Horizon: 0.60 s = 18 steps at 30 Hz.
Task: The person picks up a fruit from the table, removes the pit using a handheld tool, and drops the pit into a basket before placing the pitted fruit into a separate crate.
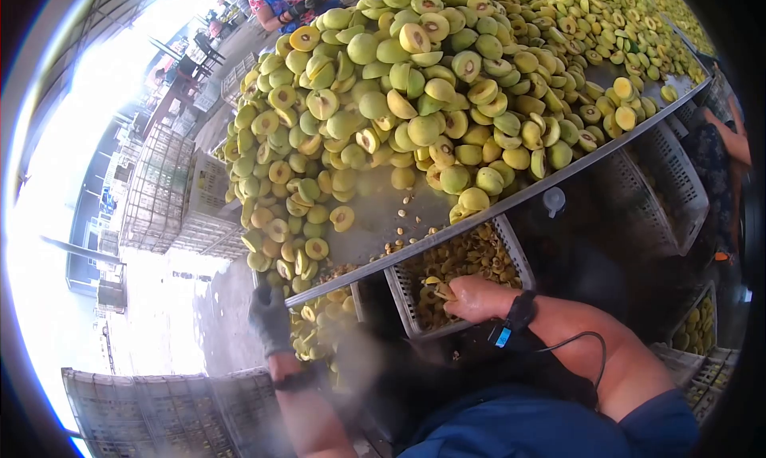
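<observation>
Green and yellow halved fruits point(367, 99), many with a brown pit or hollow, are heaped on a metal table point(383, 207). My left hand point(271, 318), in a grey glove, is beside the table's near left corner; its fingers are too unclear to show a grip. Bare and closed, my right hand point(475, 298) pinches a small yellowish thing, which I cannot make out, above a white crate point(408, 302). That crate holds pits and brownish scraps point(471, 258). More fruit halves point(323, 318) lie below the table edge, near my left hand.
A co-worker point(291, 3) is across the table, and another person's arm point(730, 139) shows at the right. White crates stand at the right point(686, 187), lower left point(159, 418) and in stacks at the left point(155, 187). Pit pieces point(401, 213) lie on the table.
</observation>
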Each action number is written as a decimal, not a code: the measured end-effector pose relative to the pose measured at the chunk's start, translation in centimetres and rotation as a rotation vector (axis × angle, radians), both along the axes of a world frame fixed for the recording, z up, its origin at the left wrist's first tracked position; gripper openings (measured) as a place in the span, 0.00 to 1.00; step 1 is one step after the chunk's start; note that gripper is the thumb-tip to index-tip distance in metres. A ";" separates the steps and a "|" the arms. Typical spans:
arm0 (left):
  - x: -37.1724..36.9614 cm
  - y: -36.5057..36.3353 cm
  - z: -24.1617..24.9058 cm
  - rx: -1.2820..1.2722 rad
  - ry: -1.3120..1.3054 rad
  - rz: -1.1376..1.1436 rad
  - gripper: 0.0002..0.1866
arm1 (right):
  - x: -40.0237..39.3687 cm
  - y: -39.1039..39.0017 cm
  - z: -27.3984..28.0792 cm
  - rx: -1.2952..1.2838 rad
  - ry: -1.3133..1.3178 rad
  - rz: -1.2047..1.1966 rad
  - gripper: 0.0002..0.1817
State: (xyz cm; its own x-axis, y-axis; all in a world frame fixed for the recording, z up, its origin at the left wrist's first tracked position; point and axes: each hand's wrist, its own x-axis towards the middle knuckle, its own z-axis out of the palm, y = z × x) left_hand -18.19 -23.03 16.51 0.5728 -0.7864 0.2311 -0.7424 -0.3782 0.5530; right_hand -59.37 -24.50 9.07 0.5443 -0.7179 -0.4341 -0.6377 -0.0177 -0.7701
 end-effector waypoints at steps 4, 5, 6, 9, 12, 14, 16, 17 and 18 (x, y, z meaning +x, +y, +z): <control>-1.3 -8.7 -2.5 0.150 -0.204 -0.264 0.21 | 1.2 -0.5 -0.2 -0.055 -0.066 0.017 0.18; -2.1 -10.4 -3.0 0.223 -0.322 -0.359 0.22 | 1.2 -0.6 0.0 -0.046 -0.074 0.015 0.18; -2.7 -11.7 -3.6 0.347 -0.368 -0.364 0.23 | 1.1 -0.7 0.2 -0.035 -0.088 0.015 0.19; -3.1 -14.1 -4.5 0.614 -0.493 -0.402 0.25 | 1.0 -0.9 0.6 -0.009 -0.143 -0.002 0.20; -3.6 -13.4 -2.9 0.747 -0.256 -0.342 0.26 | 1.0 -1.0 1.2 -0.018 -0.219 -0.045 0.20; -6.0 -10.8 -0.7 0.518 0.036 -0.406 0.19 | 1.2 -1.1 2.3 -0.006 -0.328 -0.074 0.20; -10.1 -7.7 1.4 0.230 0.495 -0.378 0.15 | 1.3 -0.9 3.1 0.015 -0.438 -0.091 0.19; -12.4 -6.2 1.9 0.155 0.541 -0.390 0.13 | 1.3 -0.8 3.4 0.024 -0.493 -0.098 0.19; -14.9 -4.9 2.3 0.076 0.587 -0.405 0.12 | 1.3 -0.6 3.8 0.028 -0.547 -0.106 0.19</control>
State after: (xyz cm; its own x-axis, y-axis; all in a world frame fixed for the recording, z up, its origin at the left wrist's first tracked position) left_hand -33.05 -27.95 18.77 0.2454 -0.9653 -0.0897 -0.4207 -0.1894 0.8872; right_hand -58.10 -25.13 12.87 0.6211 -0.7732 -0.1281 -0.1422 0.0496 -0.9886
